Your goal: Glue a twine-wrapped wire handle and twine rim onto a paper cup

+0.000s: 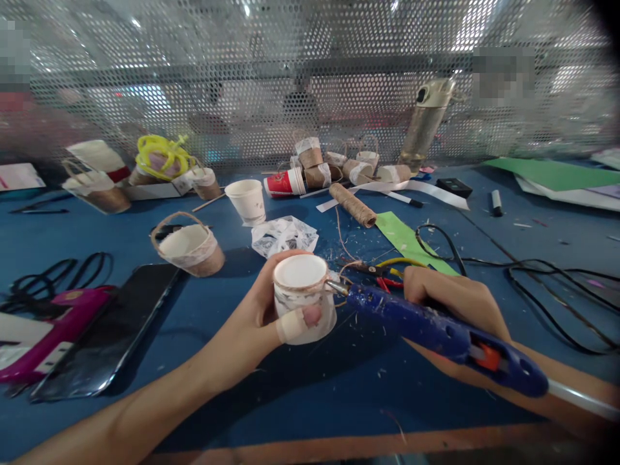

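My left hand [271, 303] is wrapped round a white paper cup [300, 274], which stands upright in its grip above the table. A beige bandage [292, 325] covers part of the left thumb. Twine runs along the cup's rim. In my right hand [450, 300] is a blue glue gun [411, 323], its metal nozzle at the right side of the cup's rim; whether it touches cannot be told. A clear glue stick [581, 400] sticks out of its back end. Behind the cup lies a crumpled piece of white lace [285, 236].
A small twine-wrapped basket [191, 248], a phone [111, 329] and a magenta tool [58, 329] lie left. Farther back are a white cup [246, 201], red cups [285, 183], a twine roll [352, 205] and a bottle [426, 123]. Pliers [372, 268] and black cable [547, 268] lie right.
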### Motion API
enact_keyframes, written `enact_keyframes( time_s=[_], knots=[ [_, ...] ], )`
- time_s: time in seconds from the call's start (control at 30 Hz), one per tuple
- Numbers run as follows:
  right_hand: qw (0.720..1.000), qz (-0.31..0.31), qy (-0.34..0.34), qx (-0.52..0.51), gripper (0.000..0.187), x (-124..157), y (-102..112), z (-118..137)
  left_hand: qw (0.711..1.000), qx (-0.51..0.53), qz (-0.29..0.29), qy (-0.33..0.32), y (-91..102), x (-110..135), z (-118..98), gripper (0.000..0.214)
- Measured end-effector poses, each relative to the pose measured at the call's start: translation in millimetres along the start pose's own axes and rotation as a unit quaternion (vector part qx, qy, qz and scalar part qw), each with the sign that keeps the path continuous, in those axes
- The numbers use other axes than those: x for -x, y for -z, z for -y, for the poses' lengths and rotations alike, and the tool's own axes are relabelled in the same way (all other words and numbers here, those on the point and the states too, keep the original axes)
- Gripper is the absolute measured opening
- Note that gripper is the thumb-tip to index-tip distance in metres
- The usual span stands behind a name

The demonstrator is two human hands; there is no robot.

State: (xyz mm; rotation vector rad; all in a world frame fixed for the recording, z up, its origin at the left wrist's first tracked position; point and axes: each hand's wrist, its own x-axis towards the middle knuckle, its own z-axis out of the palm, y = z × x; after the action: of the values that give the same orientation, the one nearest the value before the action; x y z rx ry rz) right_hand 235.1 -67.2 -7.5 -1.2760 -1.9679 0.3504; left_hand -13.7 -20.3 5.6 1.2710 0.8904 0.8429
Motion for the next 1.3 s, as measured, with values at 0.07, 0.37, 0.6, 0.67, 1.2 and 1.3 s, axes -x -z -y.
enact_keyframes(
  time_s=[0.07,0.37,0.6,0.67,1.2,1.3],
  knots=[
    [1.000,-0.005,-0.002,0.008,0.023,-0.4,0.3,-1.3,1.000,-0.001,-0.002,0.007,-0.7,0.8,-0.9,0.054],
    [1.000,-0.001,0.031,-0.004,0.024,0.8,-0.2,5.6,1.000,0.002,0.010,0.013,-1.8,1.9,-0.3,0.052],
    [1.000,-0.009,0.004,-0.008,0.026,1.6,-0.1,4.5,0.999,0.007,0.039,-0.009,6.2,-1.3,3.3,0.053],
    [1.000,-0.011,-0.007,-0.007,0.026,1.2,0.0,2.4,0.999,0.010,0.039,-0.005,9.6,-2.0,5.7,0.055],
    [1.000,-0.002,0.003,-0.001,0.024,1.7,3.2,1.0,0.996,0.056,0.074,-0.006,14.6,-3.9,8.8,0.045],
    [1.000,-0.004,-0.008,-0.006,0.024,-0.2,1.7,0.2,0.996,0.057,0.068,0.000,15.2,-3.0,9.3,0.051]
  ],
)
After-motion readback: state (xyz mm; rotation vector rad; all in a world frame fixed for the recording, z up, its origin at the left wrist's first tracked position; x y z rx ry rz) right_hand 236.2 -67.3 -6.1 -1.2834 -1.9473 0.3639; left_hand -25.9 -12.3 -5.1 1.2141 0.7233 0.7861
